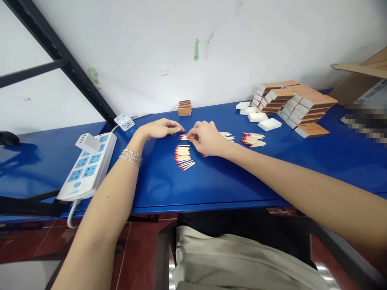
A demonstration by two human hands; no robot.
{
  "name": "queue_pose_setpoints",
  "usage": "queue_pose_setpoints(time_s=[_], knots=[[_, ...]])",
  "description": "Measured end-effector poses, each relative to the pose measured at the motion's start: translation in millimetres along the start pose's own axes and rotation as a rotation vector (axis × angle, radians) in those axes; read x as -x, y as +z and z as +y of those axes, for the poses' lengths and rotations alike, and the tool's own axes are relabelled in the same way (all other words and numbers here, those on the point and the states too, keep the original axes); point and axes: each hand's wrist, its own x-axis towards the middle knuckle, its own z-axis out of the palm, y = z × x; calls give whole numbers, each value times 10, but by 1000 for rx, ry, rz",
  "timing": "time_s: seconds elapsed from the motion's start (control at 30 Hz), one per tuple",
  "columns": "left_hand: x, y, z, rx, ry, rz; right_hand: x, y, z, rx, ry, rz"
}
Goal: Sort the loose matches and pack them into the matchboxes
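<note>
My right hand (207, 138) is closed in a pinch at a small group of red-tipped matchsticks (183, 137), its thumb and index finger on their ends. More matchsticks (226, 136) show behind and under this hand, partly hidden by it. My left hand (160, 128) rests on the blue table with its fingers stretched out, the tips just left of the small group. Below the hands lies a fanned row of matchsticks (183, 157), red heads to the left. Another pile of matchsticks (253, 139) is to the right of my right wrist.
Small matchboxes (184, 108) stand near the wall. At right are white matchbox trays (257, 117), stacked matchboxes (316, 98) and a cardboard box (353, 86). A power strip (87, 169) with a plugged-in adapter lies left of my left forearm, beside a black metal frame (65, 60).
</note>
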Motion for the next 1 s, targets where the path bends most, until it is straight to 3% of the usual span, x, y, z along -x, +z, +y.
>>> queue_pose_setpoints(time_s=[0.33,0.57,0.83,1.0], knots=[[-3,4,-2,12,1,2,39,-9,-63,-68,-52,-29],[1,1,1,23,-2,-6,24,-28,-59,7,39,-23],[-4,3,-5,20,8,-2,39,-3,-78,-54,-19,-36],[0,3,7,-6,3,2,11,-6,-37,-20,31,-3]])
